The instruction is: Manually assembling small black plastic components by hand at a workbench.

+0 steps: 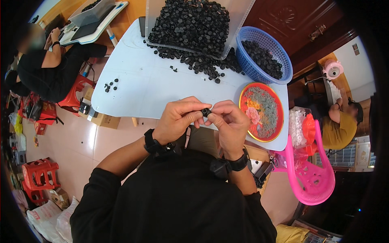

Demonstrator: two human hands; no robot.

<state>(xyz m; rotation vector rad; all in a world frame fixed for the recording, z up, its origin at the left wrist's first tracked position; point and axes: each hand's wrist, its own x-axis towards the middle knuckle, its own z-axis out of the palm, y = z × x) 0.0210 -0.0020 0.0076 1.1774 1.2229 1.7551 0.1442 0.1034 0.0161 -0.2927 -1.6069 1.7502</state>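
Both my hands meet over the near edge of the pale blue table (139, 87). Between the fingertips is a small round black part (206, 112) with a hollow in its face; whether it is rubber or plastic I cannot tell. My left hand (176, 121) pinches it between thumb and forefinger. On the other side, the thumb and fingers of my right hand (231, 123) are pressed together against the part; any tiny piece in them is hidden. Just right of that hand sits a red flowered plate (280, 111) with many thin grey pieces on it.
A clear bin (150, 26) of black parts stands at the back, with loose ones (190, 58) spilled before it. Beside it is a blue basket (248, 65) of similar parts. A pink chair (298, 188) stands at right. People work at left (48, 69) and right (340, 129).
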